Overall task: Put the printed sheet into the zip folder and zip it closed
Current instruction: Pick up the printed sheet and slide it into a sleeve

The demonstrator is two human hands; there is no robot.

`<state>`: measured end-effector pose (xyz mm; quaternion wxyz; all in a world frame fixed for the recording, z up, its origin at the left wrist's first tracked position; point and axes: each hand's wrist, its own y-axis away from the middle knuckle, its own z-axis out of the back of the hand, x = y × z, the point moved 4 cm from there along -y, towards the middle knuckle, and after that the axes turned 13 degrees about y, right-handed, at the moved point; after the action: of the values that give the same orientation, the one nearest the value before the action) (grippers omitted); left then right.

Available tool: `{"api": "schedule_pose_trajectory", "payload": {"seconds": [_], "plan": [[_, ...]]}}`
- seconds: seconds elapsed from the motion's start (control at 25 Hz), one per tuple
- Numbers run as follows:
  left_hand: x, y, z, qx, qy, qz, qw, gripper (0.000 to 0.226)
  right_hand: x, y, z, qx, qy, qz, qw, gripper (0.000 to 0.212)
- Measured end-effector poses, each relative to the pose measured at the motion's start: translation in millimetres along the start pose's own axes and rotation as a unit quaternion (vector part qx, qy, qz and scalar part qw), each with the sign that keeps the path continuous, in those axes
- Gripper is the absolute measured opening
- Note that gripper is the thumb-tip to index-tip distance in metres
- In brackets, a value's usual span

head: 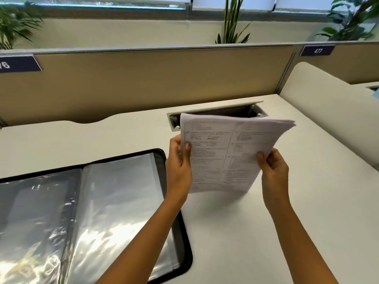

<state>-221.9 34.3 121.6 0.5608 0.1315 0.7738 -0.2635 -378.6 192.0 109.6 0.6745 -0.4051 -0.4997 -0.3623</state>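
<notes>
I hold a stack of printed sheets (225, 152) upright above the white desk, its bottom edge near the surface. My left hand (179, 160) grips the stack's left edge, thumb on the front. My right hand (273, 171) grips the lower right edge, thumb on the front too. The black zip folder (102, 212) lies open flat on the desk to the left of the sheets. Glossy clear plastic sleeves show inside it. Its right rim passes under my left forearm.
An open cable tray (215, 114) is sunk into the desk just behind the sheets. A tan partition (143, 78) runs along the back with plants above it. A white rounded divider (328, 111) bounds the right side.
</notes>
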Motion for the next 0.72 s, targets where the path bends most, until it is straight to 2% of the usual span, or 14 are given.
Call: {"api": "schedule_pose_trajectory", "payload": {"seconds": [0.12,0.32,0.56,0.72], "plan": [[9.7,11.7,-3.6,0.005,-0.004,0.019,1.000,0.011,-13.0,8.4,0.3,-0.007,-0.012,-0.016,1.000,0.012],[0.1,13.2,-7.6,-0.012,0.011,-0.013,1.000,0.014,-3.6,4.9,6.2,-0.032,-0.033,0.013,0.999,0.007],[23.0,33.8,-4.6,0.003,-0.002,0.031,1.000,0.014,-29.8,18.7,-0.1,-0.044,0.011,-0.024,0.999,0.006],[25.4,36.8,-0.9,-0.024,0.001,0.030,0.999,0.013,-24.3,17.7,4.8,-0.053,0.008,-0.001,0.999,0.006]]}}
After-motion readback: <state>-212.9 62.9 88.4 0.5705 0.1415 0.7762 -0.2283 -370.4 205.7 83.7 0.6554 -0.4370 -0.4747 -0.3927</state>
